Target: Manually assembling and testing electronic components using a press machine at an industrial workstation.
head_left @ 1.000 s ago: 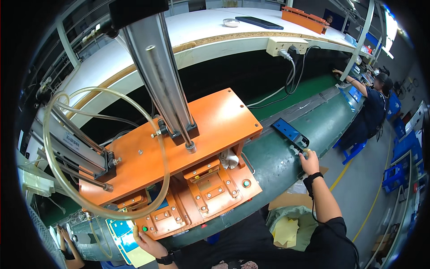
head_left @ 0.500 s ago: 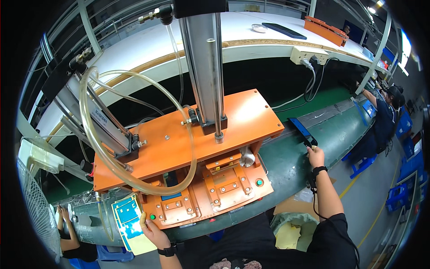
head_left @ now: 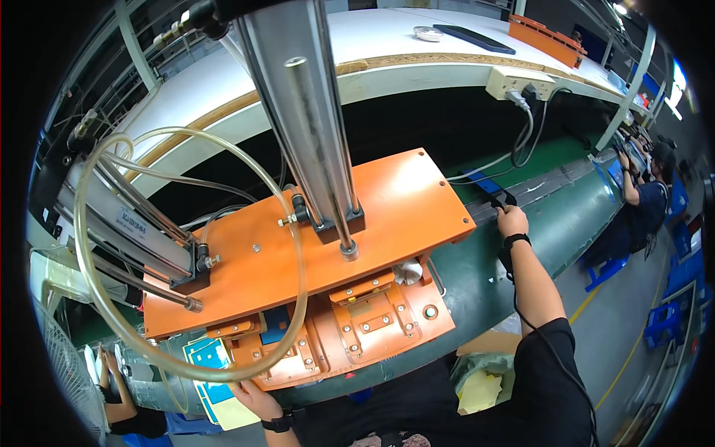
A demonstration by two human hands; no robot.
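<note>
My right hand (head_left: pixel 512 222), out to the right beyond the orange press (head_left: pixel 387 194), is closed on a flat black-and-blue panel (head_left: pixel 484 185) of an unclear kind. The panel is over the far edge of the green bench. My left hand (head_left: pixel 257 401) is at the press's front left corner, beside blue-and-yellow sheets (head_left: pixel 216 376). Its fingers look stretched out and empty, though the clear hose (head_left: pixel 249 372) partly hides them. A blue piece (head_left: pixel 274 325) lies in the press's left fixture. On the right fixture (head_left: pixel 376 320) I see no panel. A green button (head_left: pixel 430 312) sits beside it.
Tall air cylinders (head_left: pixel 298 112) rise from the press. Behind stands a white shelf (head_left: pixel 372 37) with a power strip (head_left: pixel 518 83) and hanging cables. A lined bin (head_left: pixel 484 387) stands below right. Another person (head_left: pixel 648 194) sits far right; someone's arms (head_left: pixel 115 384) show far left.
My right hand and its panel have moved farther away and slightly left. My left hand has dropped a little lower at the press corner. The view has shifted, so the hose now crosses before it.
</note>
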